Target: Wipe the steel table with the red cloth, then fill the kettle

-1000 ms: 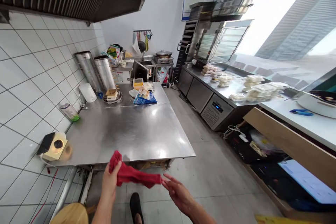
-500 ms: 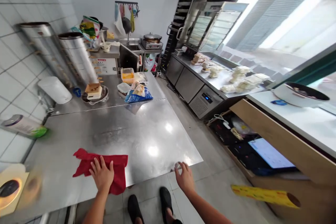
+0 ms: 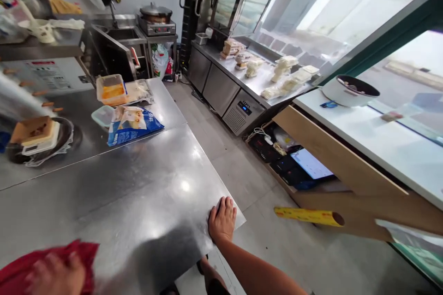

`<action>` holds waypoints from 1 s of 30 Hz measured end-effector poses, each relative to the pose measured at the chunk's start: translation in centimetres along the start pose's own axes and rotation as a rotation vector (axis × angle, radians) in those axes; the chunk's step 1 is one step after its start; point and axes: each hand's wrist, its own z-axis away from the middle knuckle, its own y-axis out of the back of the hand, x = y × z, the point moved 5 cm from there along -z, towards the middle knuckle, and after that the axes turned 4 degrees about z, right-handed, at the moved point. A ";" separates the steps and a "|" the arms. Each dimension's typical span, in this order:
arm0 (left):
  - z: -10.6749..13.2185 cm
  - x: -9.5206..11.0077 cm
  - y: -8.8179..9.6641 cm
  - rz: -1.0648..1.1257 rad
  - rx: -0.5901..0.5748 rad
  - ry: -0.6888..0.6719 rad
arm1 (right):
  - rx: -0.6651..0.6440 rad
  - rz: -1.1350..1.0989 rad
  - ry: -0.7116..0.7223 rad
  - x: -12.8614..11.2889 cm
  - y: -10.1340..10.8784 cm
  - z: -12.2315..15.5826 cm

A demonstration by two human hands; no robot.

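The left hand [image 3: 55, 276] lies flat and spread on a red cloth [image 3: 20, 272] at the near left of the steel worktable [image 3: 138, 193], pressing it down rather than gripping; both are blurred, so the finger detail is unclear. The right hand [image 3: 222, 219] rests palm-down and open on the table's near right corner, holding nothing, fingers pointing away.

Wiping looks to be the step in hand. To do it well, I would judge that the palm should stay flat with the cloth spread wide, so the whole pad meets the metal, and the strokes should overlap in straight passes from the near edge toward the far side. The braced right hand gives steady balance for leaning in.

Toward the far left sit a blue snack bag [image 3: 133, 124], a clear tub with orange contents [image 3: 110, 89] and a plate with a small box [image 3: 34, 133]; strokes should stop short of these or go around them.
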 end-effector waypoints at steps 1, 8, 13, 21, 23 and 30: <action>1.0 4.7 -2.7 0.027 -0.042 -0.076 | 0.005 -0.007 0.003 0.2 0.0 -0.2; 6.8 36.5 -18.4 0.157 -0.724 -1.074 | 0.002 -0.053 0.021 1.7 -0.1 -1.5; -5.0 50.0 -28.9 0.186 -0.844 -1.370 | -0.036 -0.100 0.001 2.8 -0.4 -1.6; -4.3 59.4 -33.9 0.203 -0.603 -1.022 | -0.071 -0.185 -0.014 4.0 -1.4 -0.7; 4.6 57.7 -30.0 0.221 -0.700 -1.130 | -0.053 -0.154 -0.009 3.9 -1.3 -0.5; 16.8 47.7 -22.1 0.345 -1.052 -1.696 | -0.019 -0.190 -0.007 4.8 -1.8 -0.1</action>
